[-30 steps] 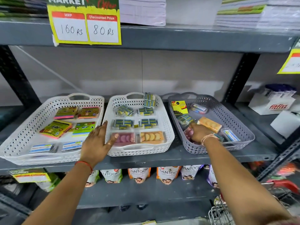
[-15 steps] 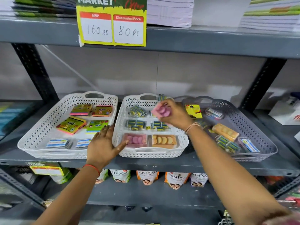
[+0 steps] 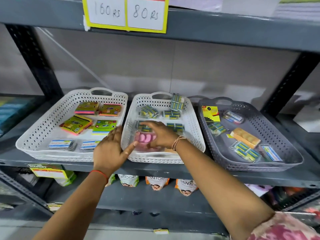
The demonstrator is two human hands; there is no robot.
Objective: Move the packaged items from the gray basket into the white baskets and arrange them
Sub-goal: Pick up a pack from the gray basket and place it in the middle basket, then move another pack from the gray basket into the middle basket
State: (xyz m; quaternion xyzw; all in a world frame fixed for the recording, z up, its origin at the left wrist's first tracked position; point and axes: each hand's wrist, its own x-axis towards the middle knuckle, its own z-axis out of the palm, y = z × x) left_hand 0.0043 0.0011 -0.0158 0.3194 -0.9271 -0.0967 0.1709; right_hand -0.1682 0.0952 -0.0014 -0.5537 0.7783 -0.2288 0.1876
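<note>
Restocking partway: right hand (image 3: 160, 134) clamped on pink packet (image 3: 144, 138), lowering it at six o'clock of middle white basket (image 3: 194, 129); left hand (image 3: 110, 148) splayed, steadying; gray basket (image 3: 284, 118) holds several packets.

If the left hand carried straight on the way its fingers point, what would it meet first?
Probably the middle white basket: the left hand points up and right, fingertips already at that basket's left wall. Depth is unclear.

Right hand (image 3: 158, 134) seemingly on pink pack (image 3: 144, 138), middle white basket (image 3: 194, 135).
</note>
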